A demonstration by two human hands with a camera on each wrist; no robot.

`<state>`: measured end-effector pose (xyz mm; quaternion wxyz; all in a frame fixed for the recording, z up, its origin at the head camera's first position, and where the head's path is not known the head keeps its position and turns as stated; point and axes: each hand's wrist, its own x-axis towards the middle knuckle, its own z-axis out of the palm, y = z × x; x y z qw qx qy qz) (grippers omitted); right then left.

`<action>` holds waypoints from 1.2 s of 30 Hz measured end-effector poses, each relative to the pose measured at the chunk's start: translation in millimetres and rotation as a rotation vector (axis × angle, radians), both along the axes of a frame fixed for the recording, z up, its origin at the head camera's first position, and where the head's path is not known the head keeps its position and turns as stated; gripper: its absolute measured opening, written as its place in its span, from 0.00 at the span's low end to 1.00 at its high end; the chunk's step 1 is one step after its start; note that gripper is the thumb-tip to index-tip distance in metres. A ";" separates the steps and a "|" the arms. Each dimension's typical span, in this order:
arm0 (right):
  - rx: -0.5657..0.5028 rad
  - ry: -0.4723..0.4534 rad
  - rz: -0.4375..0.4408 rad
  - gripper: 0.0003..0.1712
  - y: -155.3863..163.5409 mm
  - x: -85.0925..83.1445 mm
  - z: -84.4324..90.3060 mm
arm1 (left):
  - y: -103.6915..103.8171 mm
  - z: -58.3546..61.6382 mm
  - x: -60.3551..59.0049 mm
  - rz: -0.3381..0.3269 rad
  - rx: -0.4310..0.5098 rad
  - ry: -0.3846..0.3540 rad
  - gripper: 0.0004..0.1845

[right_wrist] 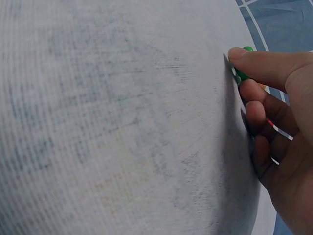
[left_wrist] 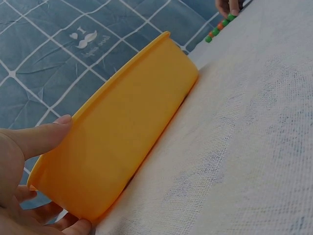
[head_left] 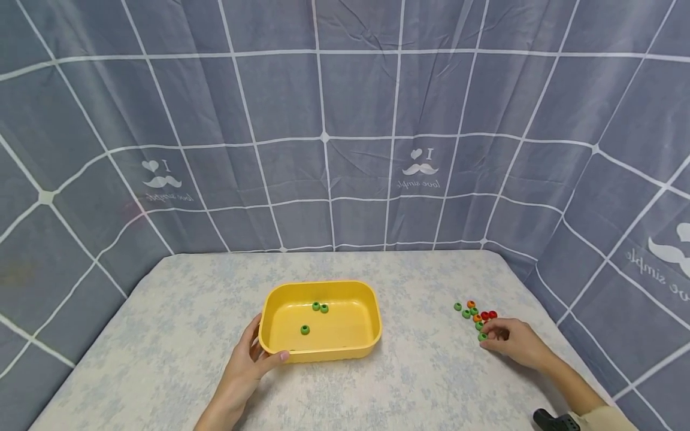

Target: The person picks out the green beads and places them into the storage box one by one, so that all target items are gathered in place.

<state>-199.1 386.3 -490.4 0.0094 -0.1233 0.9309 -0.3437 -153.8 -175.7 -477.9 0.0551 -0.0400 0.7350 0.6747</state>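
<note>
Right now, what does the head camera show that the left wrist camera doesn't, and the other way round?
Only the head view shows three green beads inside the yellow plastic tray, and the right hand at the loose pile of green, orange and red beads. Only the left wrist view shows the tray's outer side wall close up, thumb along its rim. Both show the left hand holding the tray on the pale cloth-covered table.

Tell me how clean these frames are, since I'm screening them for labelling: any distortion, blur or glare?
Head view: even soft light, wide-angle bending of the curtain lines, no glare. Left wrist view: yellow tray sharp, distant beads tiny. Right wrist view: tablecloth bulges and smears, right hand close, green bead mostly hidden.
</note>
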 end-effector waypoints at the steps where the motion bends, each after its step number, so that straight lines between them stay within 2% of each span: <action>1: -0.001 -0.003 0.003 0.12 0.4 -0.5 0.3 | 0.1 -0.2 -0.2 0.001 0.001 -0.003 0.62; 9: -0.012 0.011 0.065 0.12 -2.0 -3.7 5.5 | 0.8 -0.4 0.7 0.001 0.008 -0.003 0.62; 19: -0.048 -0.015 0.138 0.11 -21.9 -16.2 12.7 | -0.3 -0.9 -0.5 -0.007 0.006 0.008 0.62; 29: -0.047 0.047 0.194 0.08 -37.7 -34.5 20.4 | 0.9 1.1 0.2 0.003 -0.004 -0.002 0.63; 36: -0.046 0.058 0.210 0.07 -48.2 -41.9 27.7 | -0.5 -0.1 -0.1 -0.004 -0.004 -0.001 0.62</action>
